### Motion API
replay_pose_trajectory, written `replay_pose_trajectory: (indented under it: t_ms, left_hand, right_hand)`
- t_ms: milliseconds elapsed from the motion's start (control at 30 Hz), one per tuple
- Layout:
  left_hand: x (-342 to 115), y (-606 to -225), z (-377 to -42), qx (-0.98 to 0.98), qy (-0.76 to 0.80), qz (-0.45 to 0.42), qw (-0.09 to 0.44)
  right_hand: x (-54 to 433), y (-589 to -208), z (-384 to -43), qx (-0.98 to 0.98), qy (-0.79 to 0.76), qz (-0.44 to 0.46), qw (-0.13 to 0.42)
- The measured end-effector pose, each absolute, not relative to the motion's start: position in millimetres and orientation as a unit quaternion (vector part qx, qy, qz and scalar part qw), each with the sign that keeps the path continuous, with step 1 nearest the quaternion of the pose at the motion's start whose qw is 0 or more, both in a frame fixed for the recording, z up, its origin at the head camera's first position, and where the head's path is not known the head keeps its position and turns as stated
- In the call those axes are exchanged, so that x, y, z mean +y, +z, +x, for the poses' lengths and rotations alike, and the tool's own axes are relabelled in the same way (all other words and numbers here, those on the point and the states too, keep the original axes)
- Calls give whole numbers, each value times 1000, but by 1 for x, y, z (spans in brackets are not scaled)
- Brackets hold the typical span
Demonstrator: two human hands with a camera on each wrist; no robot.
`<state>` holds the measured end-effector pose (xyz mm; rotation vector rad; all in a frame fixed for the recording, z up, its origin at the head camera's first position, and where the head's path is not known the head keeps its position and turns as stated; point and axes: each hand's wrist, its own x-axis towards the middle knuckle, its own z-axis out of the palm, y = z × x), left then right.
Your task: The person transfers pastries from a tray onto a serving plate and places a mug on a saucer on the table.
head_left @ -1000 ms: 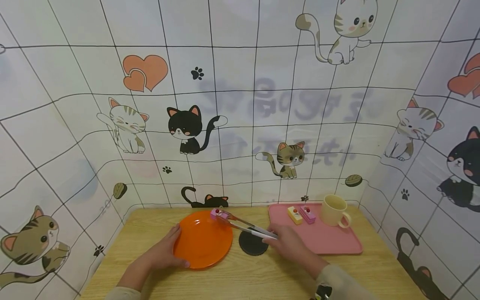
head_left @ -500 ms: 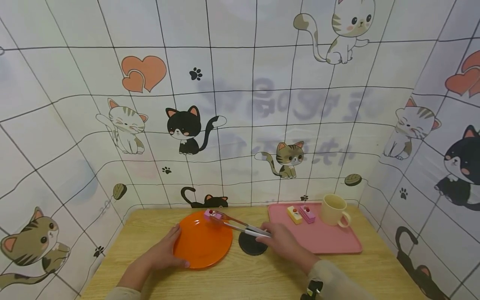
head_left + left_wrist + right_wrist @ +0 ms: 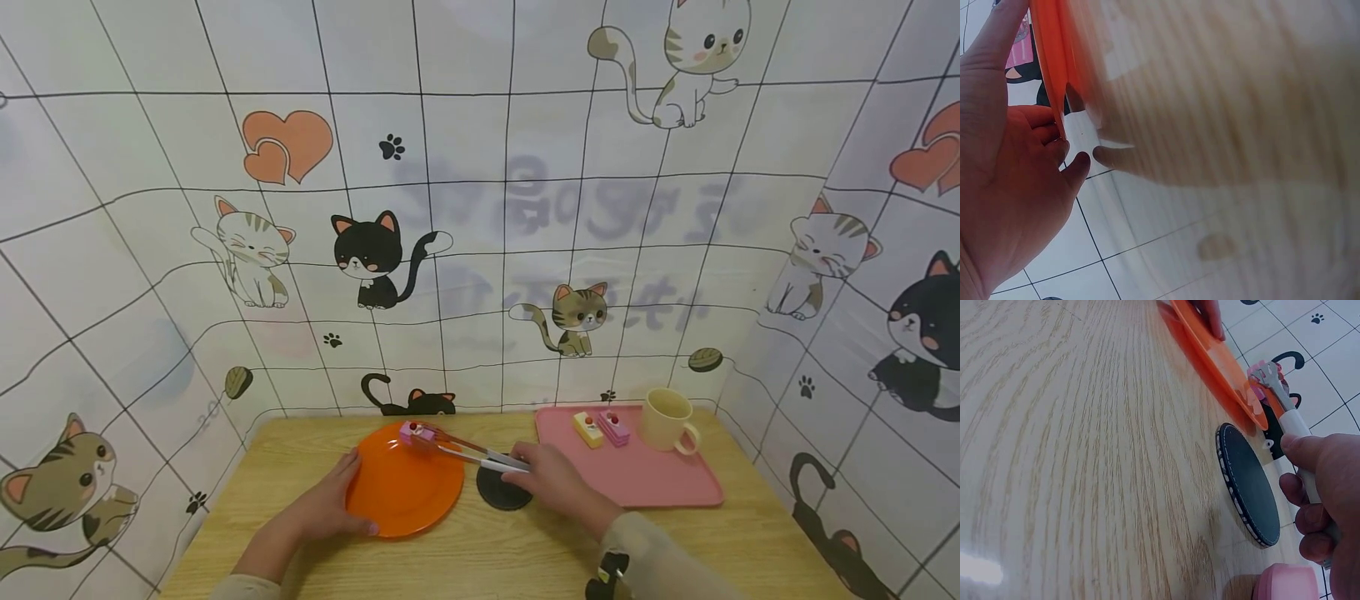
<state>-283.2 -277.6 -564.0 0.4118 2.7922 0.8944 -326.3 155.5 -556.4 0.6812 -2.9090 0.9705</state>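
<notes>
Fingers [image 3: 1314,519] of right hand [image 3: 557,483] clamp tongs [image 3: 1294,423] — long axis leftward, slightly away — left hand [image 3: 327,507] spread against plate [image 3: 408,492]

On the worktop [image 3: 420,571]: plate [image 3: 405,492] left, tray [image 3: 660,481] right, coaster [image 3: 501,492] between — and on the tray, mug [image 3: 665,423] right of two cakes [image 3: 614,430].

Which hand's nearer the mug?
Right. The right hand, gripping the tongs, is left of the mug and closer to the person. The left hand is farther left, touching the plate on its side away from the mug.
</notes>
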Motion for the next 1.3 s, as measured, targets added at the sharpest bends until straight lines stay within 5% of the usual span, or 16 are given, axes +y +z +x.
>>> replay_pose_trajectory:
  t_ms: [1300]
  left_hand:
    - [-280, -570, -287, 940, 301, 131, 98]
  right_hand:
    - [141, -557, -334, -926, 302, 223, -28]
